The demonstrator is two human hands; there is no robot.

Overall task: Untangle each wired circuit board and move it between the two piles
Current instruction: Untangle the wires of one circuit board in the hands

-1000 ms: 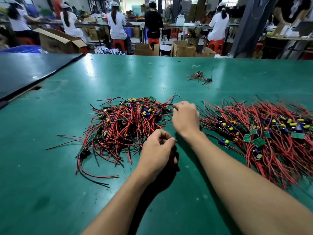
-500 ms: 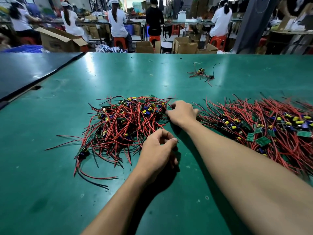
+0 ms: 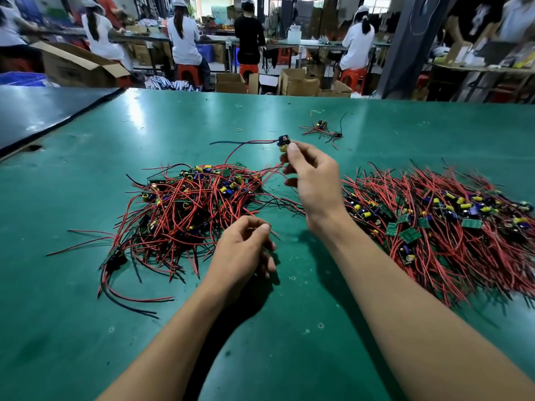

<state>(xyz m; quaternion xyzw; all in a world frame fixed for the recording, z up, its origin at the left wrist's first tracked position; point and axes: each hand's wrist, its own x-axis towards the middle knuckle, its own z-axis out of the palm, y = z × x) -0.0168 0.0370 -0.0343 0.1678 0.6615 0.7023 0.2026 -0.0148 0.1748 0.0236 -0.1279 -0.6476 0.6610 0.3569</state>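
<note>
- Right hand (image 3: pixel 314 183) raised above the bench (image 3: pixel 289 328), between the two piles; fingers (image 3: pixel 292 148) pinched shut on a board (image 3: pixel 283 142).
- Board small, dark, with a yellow capacitor right at the fingertips and a tiny red part on top; held at the far end of the hand, clear of the bench.
- Trailing left from the board: a dark wire (image 3: pixel 231 143) running level in the air, and a red wire (image 3: pixel 240 153) curving down toward the left pile (image 3: pixel 185 209).
- Left hand (image 3: pixel 243 250) low, near the bench, just at the near right edge of the left pile; fingers curled closed around thin wire ends, though exactly which wires cannot be told.
- Left pile a loose tangle of red and black wires with yellow and blue capacitors and a few green boards; some wires straggling out toward the near left.
- Right pile (image 3: pixel 440 224) wider and flatter, mostly red wires fanned outward, with green boards and yellow capacitors along its middle; just beside the right forearm.
- Farther back on the bench, well apart from both piles, a lone wired board (image 3: pixel 321 128).
</note>
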